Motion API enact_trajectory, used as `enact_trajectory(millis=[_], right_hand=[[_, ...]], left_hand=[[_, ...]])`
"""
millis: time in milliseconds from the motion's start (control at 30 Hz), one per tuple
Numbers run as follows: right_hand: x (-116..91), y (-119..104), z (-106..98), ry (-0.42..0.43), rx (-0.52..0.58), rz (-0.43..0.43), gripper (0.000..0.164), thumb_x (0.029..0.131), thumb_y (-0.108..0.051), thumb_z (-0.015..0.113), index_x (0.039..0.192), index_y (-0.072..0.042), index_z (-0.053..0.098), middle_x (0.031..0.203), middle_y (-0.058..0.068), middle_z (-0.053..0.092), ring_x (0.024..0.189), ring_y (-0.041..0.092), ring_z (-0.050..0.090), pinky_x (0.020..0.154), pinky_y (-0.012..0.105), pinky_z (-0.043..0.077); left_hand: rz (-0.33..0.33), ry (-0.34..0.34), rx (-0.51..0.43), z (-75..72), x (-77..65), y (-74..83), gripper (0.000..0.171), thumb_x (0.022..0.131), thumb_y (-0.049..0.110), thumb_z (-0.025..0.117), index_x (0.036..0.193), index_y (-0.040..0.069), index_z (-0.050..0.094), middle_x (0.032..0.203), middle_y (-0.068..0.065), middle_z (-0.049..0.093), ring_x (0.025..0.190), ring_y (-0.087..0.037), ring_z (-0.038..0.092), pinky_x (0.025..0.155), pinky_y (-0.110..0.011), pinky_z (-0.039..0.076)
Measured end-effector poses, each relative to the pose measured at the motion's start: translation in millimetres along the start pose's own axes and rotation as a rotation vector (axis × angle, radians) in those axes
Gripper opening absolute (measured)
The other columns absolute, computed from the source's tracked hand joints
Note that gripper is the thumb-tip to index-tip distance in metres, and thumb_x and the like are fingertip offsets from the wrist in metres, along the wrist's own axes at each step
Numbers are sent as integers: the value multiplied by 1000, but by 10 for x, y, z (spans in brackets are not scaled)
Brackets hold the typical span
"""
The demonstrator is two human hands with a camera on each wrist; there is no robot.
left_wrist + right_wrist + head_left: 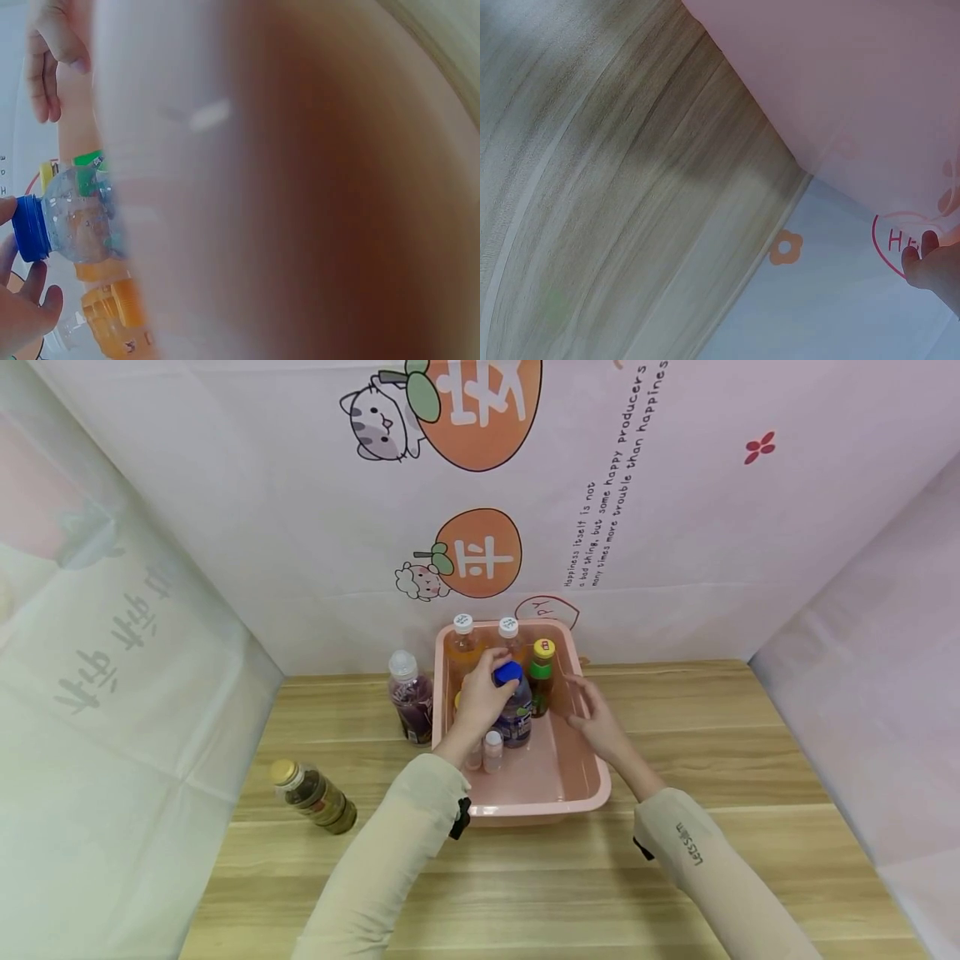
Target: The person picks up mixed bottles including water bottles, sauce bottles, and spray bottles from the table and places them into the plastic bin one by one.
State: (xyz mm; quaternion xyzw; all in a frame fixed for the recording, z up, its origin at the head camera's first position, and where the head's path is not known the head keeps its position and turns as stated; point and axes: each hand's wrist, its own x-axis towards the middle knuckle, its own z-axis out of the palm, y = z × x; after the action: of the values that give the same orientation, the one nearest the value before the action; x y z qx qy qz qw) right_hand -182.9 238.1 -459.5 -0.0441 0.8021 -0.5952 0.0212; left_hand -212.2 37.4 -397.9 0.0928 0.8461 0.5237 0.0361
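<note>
In the head view a pink plastic basin (pixel 546 781) stands against the back wall. My left hand (pixel 480 697) reaches inside it and pinches the blue cap of a clear bottle (pixel 516 718) with a purple label. That blue cap (pixel 31 229) also shows between the fingertips in the left wrist view, where much is blocked by a blurred surface. At the basin's right rim is my right hand (pixel 600 727), fingers loosely spread and holding nothing. Around the blue-capped bottle stand a yellow-capped bottle (pixel 540 681), white-capped orange drinks (pixel 465 647) and small white-capped bottles (pixel 492 753).
Just outside the basin's left wall stands a bottle of purple drink (pixel 412 702) with a clear cap. Further left and nearer is a yellow-capped bottle (pixel 322 797) of dark liquid. Printed cloth (pixel 660 568) covers the walls around the wooden table (pixel 675 727).
</note>
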Motion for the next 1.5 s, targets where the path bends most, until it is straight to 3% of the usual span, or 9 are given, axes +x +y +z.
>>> enact_trajectory(millis=[633,833,1267,1500], right_hand=[[5,8,5,19,-7,-16,69,80,19,46,144,2,29,157,24,18,147,42,6,119,58,9],[13,17,12,20,-4,-24,68,80,19,46,144,2,30,156,24,19,148,41,7,119,57,9],[2,30,-2,23,-11,-23,68,80,19,46,144,2,30,157,22,20,148,39,8,120,56,9],[2,11,1,15,-15,-15,69,80,18,46,145,1,29,157,22,19,148,40,6,120,56,7]], left_hand=[[-24,21,14,-27,-7,-6,52,91,10,62,138,14,43,137,-5,58,135,-27,46,112,-47,37],[5,60,-7,-56,-4,6,48,90,7,62,135,11,45,136,-9,58,133,-29,47,112,-46,38],[67,106,-11,-249,30,172,50,89,6,62,136,9,46,136,-11,56,130,-28,50,107,-40,44],[103,195,-34,-407,64,144,49,89,2,60,136,6,47,134,-14,54,128,-30,49,108,-37,43]])
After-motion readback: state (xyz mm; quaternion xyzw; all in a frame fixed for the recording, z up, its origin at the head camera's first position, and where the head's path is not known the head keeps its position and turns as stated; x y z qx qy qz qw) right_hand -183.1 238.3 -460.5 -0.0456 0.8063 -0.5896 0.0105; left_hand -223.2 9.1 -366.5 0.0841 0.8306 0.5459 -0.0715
